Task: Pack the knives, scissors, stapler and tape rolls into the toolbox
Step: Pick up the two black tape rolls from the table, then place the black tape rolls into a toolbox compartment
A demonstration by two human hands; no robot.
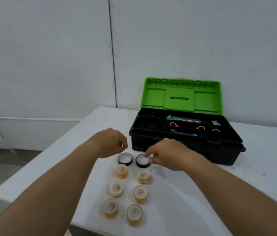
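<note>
A black toolbox (182, 147) with a raised green lid (180, 94) stands open at the back of the white table. Its tray holds orange-handled scissors (200, 128), a green knife (182, 118) and a blue tool (183, 132). In front of it lie two black tape rolls (125, 159) (142, 161), then several yellowish clear tape rolls (122, 171) in two columns. My right hand (168, 154) pinches the rim of the right black roll. My left hand (112, 142) hovers just above the left black roll, fingers curled, holding nothing I can see.
The white table (193, 193) has its left edge running diagonally, with floor beyond it. A grey wall stands right behind the toolbox. Small dark marks speckle the tabletop at the right.
</note>
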